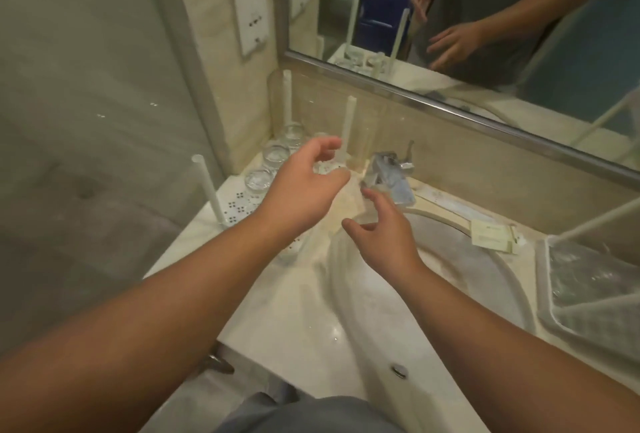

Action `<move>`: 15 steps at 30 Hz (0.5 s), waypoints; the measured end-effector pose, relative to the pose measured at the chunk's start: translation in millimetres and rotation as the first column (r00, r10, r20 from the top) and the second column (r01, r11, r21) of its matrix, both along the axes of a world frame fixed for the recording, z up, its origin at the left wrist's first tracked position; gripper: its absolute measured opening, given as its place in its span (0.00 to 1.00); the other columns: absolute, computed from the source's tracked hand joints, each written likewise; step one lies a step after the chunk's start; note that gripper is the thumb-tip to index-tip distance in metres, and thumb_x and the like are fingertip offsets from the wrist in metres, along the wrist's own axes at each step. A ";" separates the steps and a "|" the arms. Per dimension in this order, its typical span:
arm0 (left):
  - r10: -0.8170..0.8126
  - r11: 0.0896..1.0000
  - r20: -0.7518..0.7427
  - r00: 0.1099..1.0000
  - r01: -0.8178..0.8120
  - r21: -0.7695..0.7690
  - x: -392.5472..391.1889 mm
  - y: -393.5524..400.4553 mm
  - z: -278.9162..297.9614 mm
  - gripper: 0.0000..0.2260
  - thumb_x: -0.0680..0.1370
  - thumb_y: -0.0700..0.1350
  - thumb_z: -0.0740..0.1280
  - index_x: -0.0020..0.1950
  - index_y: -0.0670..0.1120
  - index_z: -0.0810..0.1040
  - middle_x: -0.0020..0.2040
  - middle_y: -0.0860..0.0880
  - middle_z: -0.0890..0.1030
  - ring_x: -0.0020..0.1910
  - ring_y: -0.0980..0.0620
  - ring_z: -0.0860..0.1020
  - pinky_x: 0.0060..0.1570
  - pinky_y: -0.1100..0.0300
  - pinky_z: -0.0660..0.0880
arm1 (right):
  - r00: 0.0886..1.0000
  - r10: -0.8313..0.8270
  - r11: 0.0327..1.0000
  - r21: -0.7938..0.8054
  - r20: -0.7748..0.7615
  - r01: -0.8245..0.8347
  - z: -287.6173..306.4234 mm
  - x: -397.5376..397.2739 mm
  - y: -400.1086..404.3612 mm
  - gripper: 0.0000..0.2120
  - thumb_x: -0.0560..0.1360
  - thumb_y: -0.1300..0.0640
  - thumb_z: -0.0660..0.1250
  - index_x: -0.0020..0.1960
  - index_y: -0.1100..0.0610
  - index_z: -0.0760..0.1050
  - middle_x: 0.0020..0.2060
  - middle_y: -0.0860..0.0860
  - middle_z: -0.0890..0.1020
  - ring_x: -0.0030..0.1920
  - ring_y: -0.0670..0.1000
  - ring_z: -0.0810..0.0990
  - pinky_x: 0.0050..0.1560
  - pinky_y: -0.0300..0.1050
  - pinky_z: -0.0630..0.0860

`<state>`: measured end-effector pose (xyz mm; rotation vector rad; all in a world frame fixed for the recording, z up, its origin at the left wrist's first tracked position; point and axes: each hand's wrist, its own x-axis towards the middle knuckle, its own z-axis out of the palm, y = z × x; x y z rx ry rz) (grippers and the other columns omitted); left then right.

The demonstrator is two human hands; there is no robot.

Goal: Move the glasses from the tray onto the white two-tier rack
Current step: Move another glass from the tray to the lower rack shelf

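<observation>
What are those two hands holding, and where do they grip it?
The left hand seems curled round a clear glass near its rim, though blur makes this uncertain. The right hand holds nothing.

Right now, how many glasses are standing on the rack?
3 clearly: a row along the rack's left edge, at front, middle and back. A fourth may sit behind the left hand; too blurred to confirm.
</observation>
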<state>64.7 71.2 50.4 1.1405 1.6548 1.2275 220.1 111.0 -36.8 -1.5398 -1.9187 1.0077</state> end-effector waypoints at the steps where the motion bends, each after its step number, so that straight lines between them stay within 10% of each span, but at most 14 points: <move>1: 0.011 1.000 0.009 1.000 -0.010 -0.005 -9.9 0.1 0.3 0.18 0.76 0.45 0.69 0.64 0.59 0.76 0.59 0.59 0.77 0.48 0.55 0.81 0.45 0.59 0.78 | 1.000 0.012 1.000 0.001 -0.011 -0.012 1.1 -8.9 2.6 0.30 0.73 0.50 0.72 0.72 0.43 0.67 0.68 0.45 0.72 0.38 0.35 0.79 0.43 0.34 0.73; 5: 0.099 0.994 0.070 0.993 -0.095 -0.054 -46.0 0.7 -8.0 0.12 0.70 0.51 0.66 0.52 0.61 0.78 0.51 0.54 0.81 0.42 0.52 0.83 0.41 0.56 0.79 | 0.998 0.065 0.998 0.024 0.019 -0.065 1.1 -41.5 14.0 0.27 0.73 0.51 0.73 0.70 0.45 0.70 0.57 0.46 0.77 0.43 0.41 0.79 0.42 0.36 0.71; 15: 0.249 0.912 0.237 0.939 -0.146 -0.383 -90.3 1.7 -74.6 0.04 0.78 0.50 0.67 0.51 0.55 0.80 0.48 0.53 0.81 0.44 0.52 0.81 0.46 0.54 0.76 | 0.862 0.340 0.916 0.075 0.375 -0.394 -10.2 -105.0 36.7 0.28 0.75 0.54 0.71 0.73 0.51 0.68 0.69 0.50 0.73 0.67 0.53 0.73 0.66 0.46 0.69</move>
